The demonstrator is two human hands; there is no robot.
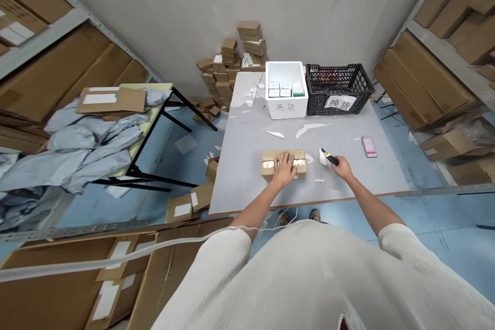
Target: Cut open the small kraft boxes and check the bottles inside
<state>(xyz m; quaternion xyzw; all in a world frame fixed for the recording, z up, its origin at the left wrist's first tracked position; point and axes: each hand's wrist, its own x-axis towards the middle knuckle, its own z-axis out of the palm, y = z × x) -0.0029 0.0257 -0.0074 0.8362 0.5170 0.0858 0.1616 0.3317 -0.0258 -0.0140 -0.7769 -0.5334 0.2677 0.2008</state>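
A small brown cardboard box (pixel 266 161) with shiny tape along its top lies near the front of the grey table (pixel 247 139). On top of it rests my left hand (pixel 284 169), its fingers spread over the tape. My right hand (pixel 342 168) is wrapped round a black and yellow utility knife (pixel 330 157), held to the right of the box and pointing left. Beside the knife's tip lies a small white scrap (pixel 322 157).
At the table's back stand a white foam box (pixel 286 108) with small cartons and a black crate (pixel 338 98). A pink item (pixel 368 146) lies at right. Grey parcels (pixel 88 139) cover a side table at left. A white cable (pixel 170 243) hangs across the lower left.
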